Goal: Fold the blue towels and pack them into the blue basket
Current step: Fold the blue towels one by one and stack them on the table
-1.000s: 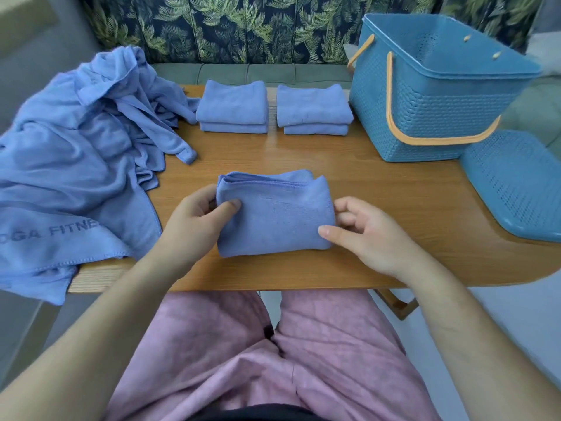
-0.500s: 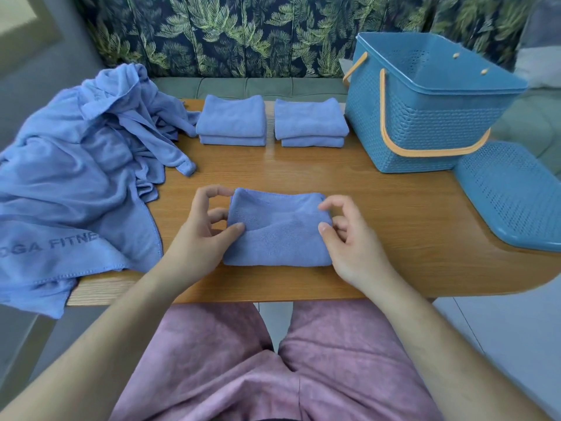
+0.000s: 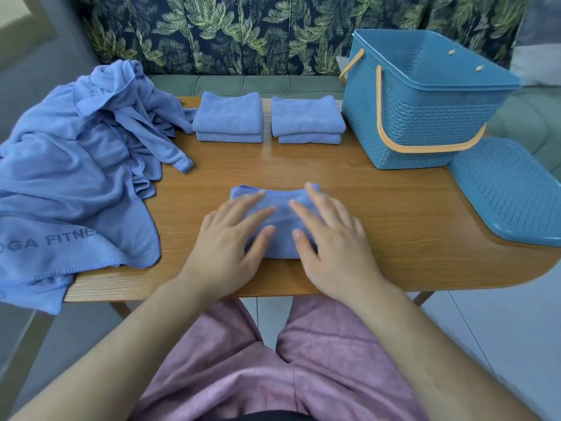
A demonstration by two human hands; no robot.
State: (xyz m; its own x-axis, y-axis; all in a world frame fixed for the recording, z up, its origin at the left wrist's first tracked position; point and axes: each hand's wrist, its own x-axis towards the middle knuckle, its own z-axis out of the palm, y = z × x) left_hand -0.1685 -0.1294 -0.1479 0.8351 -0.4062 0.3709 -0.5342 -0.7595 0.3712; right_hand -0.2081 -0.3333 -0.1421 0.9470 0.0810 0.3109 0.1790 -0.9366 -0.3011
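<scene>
Both hands flat right now: my left grip [image 3: 224,247] and right grip [image 3: 331,247] are released, fingers straight and a bit spread, palms pressing down on the folded towel [image 3: 274,194] that sits on the surface [image 3: 394,208] right in front of me, near the front edge. Nothing is grasped, it's just pressure from above. Most of that towel is hidden under my hands, so I only see its far stitched edge and a strip between my thumbs, and the fingertips of the right grip are kinda blurry. Further back there are two folded stacks side by side, the left stack [image 3: 229,117] and the right stack [image 3: 306,117], each looks like two towels but I can't really count the layers. The blue basket [image 3: 425,123] stands at the far right of the surface with its orange handle hanging down the side, and I can't see its bottom from here. Its lid [image 3: 510,189] lies just beside it, cut off by the frame edge. The unfolded pile [image 3: 76,162] on the left hangs over the surface and runs out of view, with lettering that's cropped to "OGA FITNE"
</scene>
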